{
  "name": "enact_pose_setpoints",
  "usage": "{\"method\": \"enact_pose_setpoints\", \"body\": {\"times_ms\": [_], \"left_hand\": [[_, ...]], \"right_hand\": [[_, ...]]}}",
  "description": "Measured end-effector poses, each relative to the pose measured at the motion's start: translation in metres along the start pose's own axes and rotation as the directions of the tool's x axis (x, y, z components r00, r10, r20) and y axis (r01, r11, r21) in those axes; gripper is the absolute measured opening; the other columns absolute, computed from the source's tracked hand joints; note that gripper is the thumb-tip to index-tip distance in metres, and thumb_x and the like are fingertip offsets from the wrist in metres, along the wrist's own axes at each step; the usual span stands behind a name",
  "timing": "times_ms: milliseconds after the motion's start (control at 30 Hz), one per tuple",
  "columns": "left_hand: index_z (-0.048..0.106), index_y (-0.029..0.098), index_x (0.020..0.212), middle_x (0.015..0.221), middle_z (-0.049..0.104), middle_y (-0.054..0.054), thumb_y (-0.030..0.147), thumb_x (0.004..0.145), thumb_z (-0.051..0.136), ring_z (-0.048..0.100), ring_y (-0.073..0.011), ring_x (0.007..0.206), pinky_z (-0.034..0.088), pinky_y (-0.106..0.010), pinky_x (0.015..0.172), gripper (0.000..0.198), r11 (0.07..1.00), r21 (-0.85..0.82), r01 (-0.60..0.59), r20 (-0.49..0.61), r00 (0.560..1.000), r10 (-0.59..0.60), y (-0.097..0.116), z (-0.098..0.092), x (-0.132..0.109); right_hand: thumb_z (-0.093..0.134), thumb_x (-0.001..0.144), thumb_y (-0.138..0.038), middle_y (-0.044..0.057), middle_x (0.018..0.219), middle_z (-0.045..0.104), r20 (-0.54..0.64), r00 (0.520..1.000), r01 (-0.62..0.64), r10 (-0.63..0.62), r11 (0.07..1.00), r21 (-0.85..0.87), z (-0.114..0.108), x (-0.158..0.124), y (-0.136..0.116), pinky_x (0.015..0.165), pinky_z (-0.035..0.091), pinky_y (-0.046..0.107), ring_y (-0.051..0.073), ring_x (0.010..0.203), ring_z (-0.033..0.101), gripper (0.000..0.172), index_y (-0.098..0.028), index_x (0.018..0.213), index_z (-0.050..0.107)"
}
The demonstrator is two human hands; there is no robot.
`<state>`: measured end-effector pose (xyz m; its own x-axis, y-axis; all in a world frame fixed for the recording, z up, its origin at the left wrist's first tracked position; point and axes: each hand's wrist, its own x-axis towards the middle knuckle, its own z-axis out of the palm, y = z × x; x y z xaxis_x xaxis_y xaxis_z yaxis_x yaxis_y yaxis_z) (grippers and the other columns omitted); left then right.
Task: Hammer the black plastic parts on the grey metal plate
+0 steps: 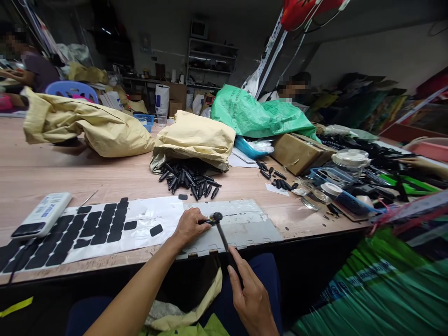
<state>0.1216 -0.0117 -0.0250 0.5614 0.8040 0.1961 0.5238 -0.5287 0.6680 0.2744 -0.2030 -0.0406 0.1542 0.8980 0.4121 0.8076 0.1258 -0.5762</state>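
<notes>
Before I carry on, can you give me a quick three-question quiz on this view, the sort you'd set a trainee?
1. Which hand grips the hammer?
2. True or false: the white device lies to the left of the grey plate.
3. Fill in the colour: the big heap of black parts lies just in front of a ____ bag.

Key: 1. The right hand. 2. True. 3. Yellow.

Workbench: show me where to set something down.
Bare tabletop shows between the left tan sack and the white sheet; a smaller patch between the grey board and the right blue basket. The right end (basket, lidded jar, carton) is crowded.
</notes>
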Motion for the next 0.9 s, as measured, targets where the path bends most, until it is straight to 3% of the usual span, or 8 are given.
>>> {"method": "enact_pose_setpoints", "body": {"times_ms": [100, 267, 367, 600, 667, 767, 833, 900], "left_hand": [[0.079, 0.026, 0.088, 0.071, 0.057, -0.001, 0.028, 0.078, 0.073, 0.05, -0.0159, 0.076, 0.036, -0.027, 0.068, 0.012, 1.0, 0.003, 0.0, 0.007, 1.0, 0.0, 0.001, -0.001, 0.0], [0.079, 0.023, 0.087, 0.073, 0.06, -0.001, 0.03, 0.077, 0.074, 0.052, -0.0166, 0.077, 0.037, -0.028, 0.07, 0.013, 1.0, -0.004, 0.013, 0.004, 1.0, -0.013, 0.004, -0.003, -0.001], [0.078, 0.021, 0.087, 0.074, 0.061, -0.002, 0.028, 0.076, 0.073, 0.053, -0.0171, 0.077, 0.039, -0.029, 0.071, 0.014, 1.0, 0.009, 0.029, -0.006, 1.0, -0.029, 0.007, -0.003, -0.001], [0.075, 0.018, 0.082, 0.077, 0.064, -0.002, 0.023, 0.074, 0.072, 0.056, -0.017, 0.076, 0.041, -0.03, 0.073, 0.009, 1.0, 0.012, 0.007, -0.053, 0.999, -0.006, 0.006, -0.001, 0.001], [0.074, 0.018, 0.081, 0.075, 0.064, -0.003, 0.022, 0.075, 0.072, 0.056, -0.0166, 0.074, 0.041, -0.029, 0.07, 0.008, 0.999, -0.016, -0.05, -0.077, 0.996, 0.048, 0.008, -0.002, -0.001], [0.072, 0.017, 0.088, 0.075, 0.063, -0.005, 0.024, 0.081, 0.066, 0.056, -0.016, 0.071, 0.042, -0.028, 0.064, 0.012, 0.965, -0.069, -0.253, -0.164, 0.957, 0.239, 0.02, -0.009, -0.02], [0.07, 0.018, 0.097, 0.074, 0.063, -0.005, 0.028, 0.085, 0.061, 0.056, -0.0164, 0.068, 0.042, -0.029, 0.062, 0.018, 0.913, -0.043, -0.406, -0.198, 0.899, 0.39, 0.03, -0.012, -0.047], [0.068, 0.019, 0.104, 0.069, 0.062, -0.005, 0.03, 0.086, 0.059, 0.056, -0.0171, 0.064, 0.043, -0.03, 0.06, 0.022, 0.867, 0.01, -0.498, -0.145, 0.857, 0.494, 0.033, -0.008, -0.084]], "right_hand": [[0.047, 0.095, -0.027, 0.004, 0.134, 0.061, 0.031, 0.999, -0.036, 0.036, 0.999, 0.005, 0.003, -0.001, 0.0, 0.097, 0.052, 0.029, 0.02, 0.122, 0.058, 0.048, -0.027, 0.143, 0.046], [0.048, 0.093, -0.036, 0.007, 0.135, 0.06, -0.046, 0.978, -0.198, 0.203, 0.976, 0.09, -0.005, 0.016, 0.014, 0.099, 0.051, 0.033, 0.023, 0.123, 0.057, 0.047, -0.021, 0.137, 0.054], [0.048, 0.09, -0.041, 0.009, 0.129, 0.063, -0.077, 0.947, -0.307, 0.312, 0.949, 0.064, -0.015, 0.045, 0.036, 0.096, 0.052, 0.037, 0.025, 0.116, 0.061, 0.048, -0.02, 0.132, 0.057], [0.055, 0.076, -0.038, 0.007, 0.094, 0.071, 0.088, 0.855, -0.488, 0.512, 0.849, -0.2, -0.033, 0.121, 0.081, 0.073, 0.047, 0.033, 0.026, 0.088, 0.066, 0.053, -0.021, 0.126, 0.061], [0.055, 0.073, -0.031, 0.004, 0.079, 0.069, 0.163, 0.849, -0.454, 0.503, 0.851, -0.265, -0.037, 0.136, 0.084, 0.068, 0.042, 0.03, 0.022, 0.078, 0.063, 0.044, -0.023, 0.115, 0.065], [0.053, 0.069, -0.026, -0.005, 0.056, 0.053, 0.299, 0.846, -0.38, 0.441, 0.893, -0.241, -0.042, 0.152, 0.086, 0.06, 0.034, 0.027, 0.017, 0.06, 0.052, 0.034, -0.024, 0.101, 0.064], [0.052, 0.068, -0.028, -0.008, 0.051, 0.043, 0.367, 0.845, -0.345, 0.39, 0.92, -0.185, -0.045, 0.158, 0.089, 0.057, 0.03, 0.026, 0.015, 0.055, 0.045, 0.031, -0.024, 0.098, 0.062], [0.053, 0.069, -0.032, -0.008, 0.049, 0.039, 0.389, 0.85, -0.328, 0.356, 0.934, -0.139, -0.046, 0.16, 0.094, 0.056, 0.028, 0.026, 0.015, 0.054, 0.042, 0.03, -0.024, 0.097, 0.062]]}}
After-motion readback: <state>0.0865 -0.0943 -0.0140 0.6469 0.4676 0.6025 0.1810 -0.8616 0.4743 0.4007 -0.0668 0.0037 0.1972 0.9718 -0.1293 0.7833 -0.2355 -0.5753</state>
